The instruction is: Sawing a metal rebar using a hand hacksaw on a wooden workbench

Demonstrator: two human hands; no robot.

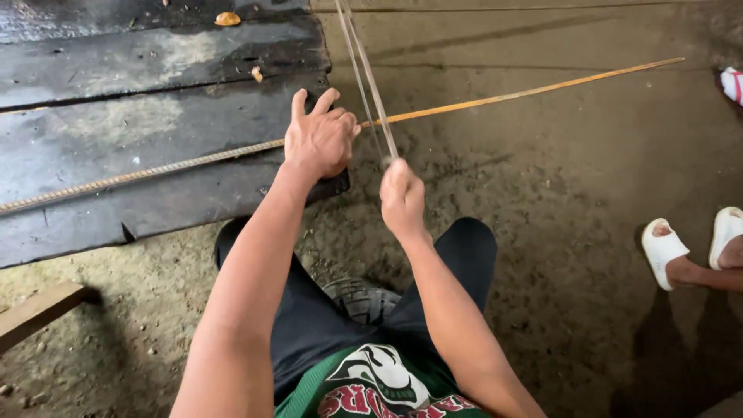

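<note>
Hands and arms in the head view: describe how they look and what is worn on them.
Both hands are bare: the left hand and the right hand wear no gloves, rings or watch. The forearms are uncovered too, with no sleeves in view. Below them show black shorts and a green shirt with a printed emblem.

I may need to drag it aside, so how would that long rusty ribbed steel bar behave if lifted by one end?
The long rusty ribbed steel bar probably sags yet stays stiff, being long and thin. Ribs under the left hand suggest little slipping. Being round, it may roll.
</note>
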